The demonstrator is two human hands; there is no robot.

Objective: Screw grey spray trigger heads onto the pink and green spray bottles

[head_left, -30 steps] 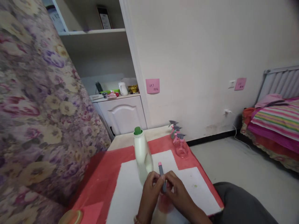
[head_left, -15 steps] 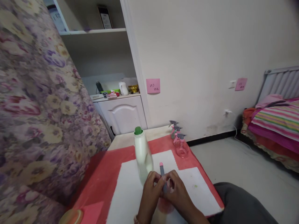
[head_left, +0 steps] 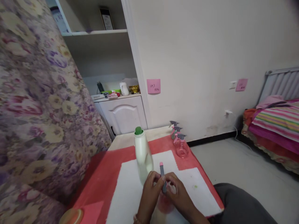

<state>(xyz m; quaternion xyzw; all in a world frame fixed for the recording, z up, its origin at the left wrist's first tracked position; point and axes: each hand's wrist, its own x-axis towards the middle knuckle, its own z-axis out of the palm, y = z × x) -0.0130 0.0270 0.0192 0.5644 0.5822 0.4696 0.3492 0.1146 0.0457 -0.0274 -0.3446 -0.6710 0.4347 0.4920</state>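
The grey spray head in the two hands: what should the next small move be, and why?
Probably a small twist of the grey spray head to seat it on the pink bottle. The left hand and right hand both pinch it upright over that bottle; whether it is tight cannot be seen.

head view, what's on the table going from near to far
left hand and right hand around the held pink spray bottle → white bottle with green cap → standing pink spray bottle → more spray bottles at the far edge

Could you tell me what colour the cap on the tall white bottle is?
Green cap, head view.
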